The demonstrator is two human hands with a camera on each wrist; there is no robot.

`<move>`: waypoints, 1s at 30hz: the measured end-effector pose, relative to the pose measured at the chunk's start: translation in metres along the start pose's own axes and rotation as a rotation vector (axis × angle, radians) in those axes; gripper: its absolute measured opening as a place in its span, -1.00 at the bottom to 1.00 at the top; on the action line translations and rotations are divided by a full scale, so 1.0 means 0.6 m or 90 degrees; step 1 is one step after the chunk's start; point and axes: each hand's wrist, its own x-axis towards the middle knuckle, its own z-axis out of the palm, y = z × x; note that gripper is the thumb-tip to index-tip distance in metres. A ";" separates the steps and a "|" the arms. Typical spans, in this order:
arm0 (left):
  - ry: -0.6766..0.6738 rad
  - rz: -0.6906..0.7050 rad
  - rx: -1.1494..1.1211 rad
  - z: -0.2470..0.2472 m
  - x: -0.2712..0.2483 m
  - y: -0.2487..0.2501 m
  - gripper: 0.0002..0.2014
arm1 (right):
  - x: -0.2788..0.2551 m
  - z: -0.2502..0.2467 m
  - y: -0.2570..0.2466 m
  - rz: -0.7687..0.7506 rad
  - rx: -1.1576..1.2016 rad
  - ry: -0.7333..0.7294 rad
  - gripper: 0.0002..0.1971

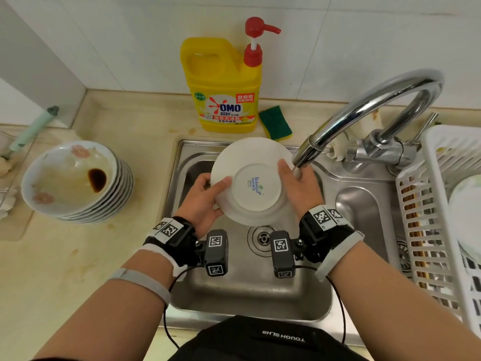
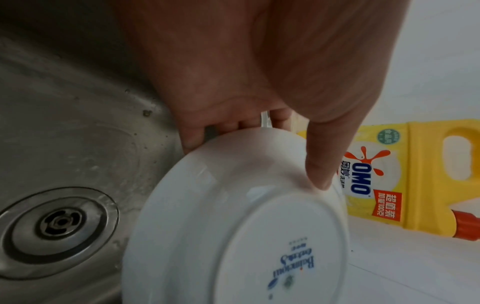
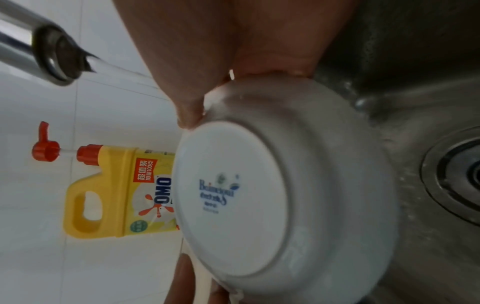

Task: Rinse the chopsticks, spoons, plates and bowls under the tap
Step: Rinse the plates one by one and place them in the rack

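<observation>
Rinse step: left hand [image 1: 205,196] and right hand [image 1: 296,186] grip 1 plate [image 1: 256,187], underside up, over sink [image 1: 307,293] under tap [image 1: 309,149]. Next: flip, rack it.

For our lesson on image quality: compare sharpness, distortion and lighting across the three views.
Head view: evenly lit and sharp, the tap bowed by the wide lens, with glare on it. Left wrist view: the hand looms large, dim and soft; the plate is slightly blurred. Right wrist view: tilted sideways, with the spout blurred.
</observation>
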 end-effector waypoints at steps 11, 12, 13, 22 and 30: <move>0.002 0.031 -0.006 0.016 0.007 -0.025 -0.79 | 0.014 -0.017 0.018 0.025 -0.030 -0.041 -0.47; -0.001 0.026 -0.010 0.018 0.007 -0.027 -0.78 | 0.014 -0.020 0.015 0.029 -0.030 -0.048 -0.49; -0.004 0.020 -0.014 0.019 0.007 -0.029 -0.77 | 0.016 -0.024 0.014 0.019 -0.032 -0.052 -0.56; -0.016 -0.056 0.033 0.044 0.015 -0.032 -0.73 | 0.016 -0.067 0.020 -0.025 -0.035 0.046 -0.71; -0.079 -0.105 0.038 0.089 0.012 -0.041 -0.64 | 0.003 -0.106 0.028 0.015 0.025 0.129 -0.63</move>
